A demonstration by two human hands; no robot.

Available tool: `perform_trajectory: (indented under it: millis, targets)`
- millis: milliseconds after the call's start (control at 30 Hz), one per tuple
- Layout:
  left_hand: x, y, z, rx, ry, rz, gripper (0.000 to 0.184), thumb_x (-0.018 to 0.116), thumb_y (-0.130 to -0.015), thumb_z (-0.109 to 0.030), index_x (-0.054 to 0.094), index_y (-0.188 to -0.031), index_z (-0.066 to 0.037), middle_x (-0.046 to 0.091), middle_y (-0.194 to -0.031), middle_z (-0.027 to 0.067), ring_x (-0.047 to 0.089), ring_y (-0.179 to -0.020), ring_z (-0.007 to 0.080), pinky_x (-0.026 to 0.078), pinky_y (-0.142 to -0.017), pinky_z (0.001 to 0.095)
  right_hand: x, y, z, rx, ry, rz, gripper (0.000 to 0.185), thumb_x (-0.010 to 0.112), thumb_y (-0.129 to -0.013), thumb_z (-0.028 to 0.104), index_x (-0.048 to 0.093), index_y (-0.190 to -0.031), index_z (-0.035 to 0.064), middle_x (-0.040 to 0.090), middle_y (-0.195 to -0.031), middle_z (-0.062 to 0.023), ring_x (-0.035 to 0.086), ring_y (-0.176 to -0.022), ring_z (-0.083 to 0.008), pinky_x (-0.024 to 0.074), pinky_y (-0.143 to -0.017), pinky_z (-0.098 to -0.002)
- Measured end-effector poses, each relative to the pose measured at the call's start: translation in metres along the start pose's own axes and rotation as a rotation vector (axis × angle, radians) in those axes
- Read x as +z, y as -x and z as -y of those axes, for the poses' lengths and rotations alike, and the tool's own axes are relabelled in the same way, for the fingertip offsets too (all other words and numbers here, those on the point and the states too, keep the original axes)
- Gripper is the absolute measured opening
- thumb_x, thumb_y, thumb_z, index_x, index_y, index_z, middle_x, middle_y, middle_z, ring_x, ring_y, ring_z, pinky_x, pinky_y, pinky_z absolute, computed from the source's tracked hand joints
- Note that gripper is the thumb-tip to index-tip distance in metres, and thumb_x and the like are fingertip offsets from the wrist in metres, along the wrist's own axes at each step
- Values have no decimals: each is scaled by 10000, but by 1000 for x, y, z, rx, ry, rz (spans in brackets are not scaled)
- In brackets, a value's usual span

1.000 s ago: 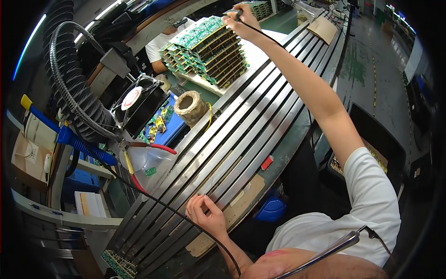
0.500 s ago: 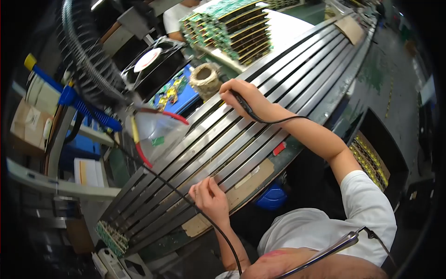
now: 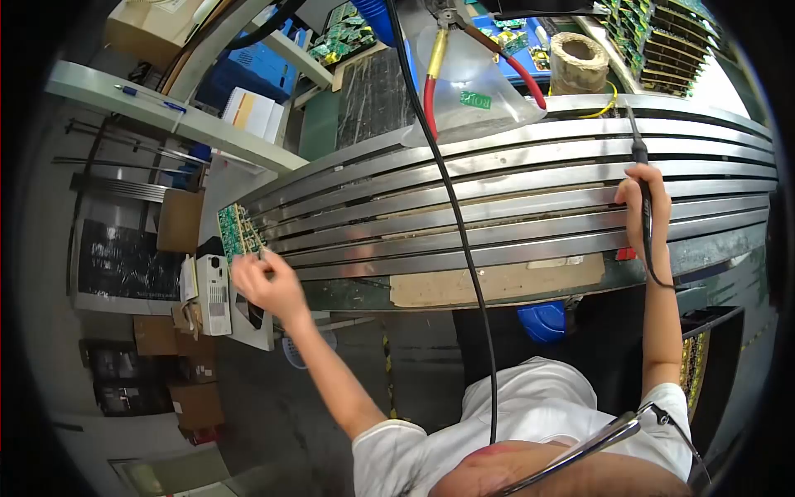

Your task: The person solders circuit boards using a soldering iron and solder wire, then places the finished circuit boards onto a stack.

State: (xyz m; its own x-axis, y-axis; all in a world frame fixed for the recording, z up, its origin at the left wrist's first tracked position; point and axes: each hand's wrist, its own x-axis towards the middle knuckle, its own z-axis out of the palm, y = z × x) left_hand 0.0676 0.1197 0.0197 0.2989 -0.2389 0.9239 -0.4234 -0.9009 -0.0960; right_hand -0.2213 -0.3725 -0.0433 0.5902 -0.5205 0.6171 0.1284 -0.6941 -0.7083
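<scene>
1. Boards (image 3: 235,232), left of frame: likely stiff, fragile; I'd hold edges.
2. Left hand (image 3: 268,286) just by them, curled; I can't tell if it pinches anything.
3. Right hand (image 3: 654,197), frame right, pinches iron (image 3: 639,155): probably light; handle (image 3: 647,211) only.

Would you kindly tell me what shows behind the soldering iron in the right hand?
Behind the soldering iron run metal rails with gaps between them; the right hand covers part of them, so anything there cannot be seen.

Apparently "ROHS" on a green label (image 3: 475,100) on translucent plastic (image 3: 469,70), the lettering on the black tool (image 3: 647,199) illegible.
</scene>
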Motion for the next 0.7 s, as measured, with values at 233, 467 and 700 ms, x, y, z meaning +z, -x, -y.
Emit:
perform_trajectory:
  millis: [233,467,700]
  targets:
    - [52,-44,118,-364,-219,572,913,856,-764,-499,446,-1438,-41,494,-1475,246,478,-1358,450,428,-1088,559,-5,18,-6,154,-49,-19,216,520,-1089,238,571,-1145,36,622,-698,-22,513,-602,-70,402,-572,-240]
    - [70,-40,160,-669,-79,763,1281,878,-673,-612,211,-1638,-98,337,-1630,241,392,-1457,440,390,-1151,564,-5,20,-9,208,-86,-15,213,523,-1088,238,580,-1131,38,610,-681,-18,495,-594,-65,387,-563,-238]
    - [77,-39,177,-718,-85,823,1338,885,-639,-652,197,-1639,-88,345,-1618,254,383,-1464,432,386,-1167,555,-6,20,-8,187,-89,-10,201,528,-1086,226,586,-1131,39,611,-673,-17,503,-587,-62,387,-559,-233]
